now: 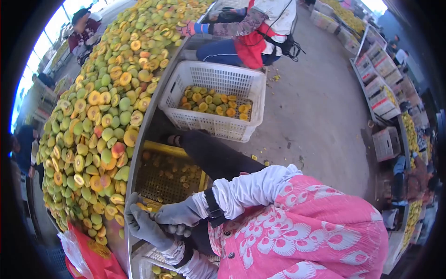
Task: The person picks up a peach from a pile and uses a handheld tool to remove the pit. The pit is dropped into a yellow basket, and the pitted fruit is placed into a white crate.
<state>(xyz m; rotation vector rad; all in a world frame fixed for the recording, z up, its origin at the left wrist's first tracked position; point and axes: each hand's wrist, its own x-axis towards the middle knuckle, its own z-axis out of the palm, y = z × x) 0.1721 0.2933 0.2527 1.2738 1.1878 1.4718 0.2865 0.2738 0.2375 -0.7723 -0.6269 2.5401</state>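
Note:
Both my hands wear grey gloves and meet at the table's metal edge [139, 160]. My left hand [146, 228] is curled, its fingers up by the edge. My right hand [179, 214] comes in from above, fingers bent and closed close to the left. Between their fingertips shows a bit of yellow-orange apricot [148, 207]; the gloves hide most of it. Whether the right hand holds anything else is hidden. Beyond the edge lies a large heap of green and orange apricots [100, 116], many of them halved. Below my hands is a yellow crate [162, 149] with a few pieces inside.
A white crate [216, 123] with apricot halves stands beside my leg. Another worker's gloved hand [187, 29] reaches onto the heap. A red bag [95, 255] lies at the near table end. Under my arms sits another crate [148, 255] holding fruit. Stacked crates [381, 95] line the right side.

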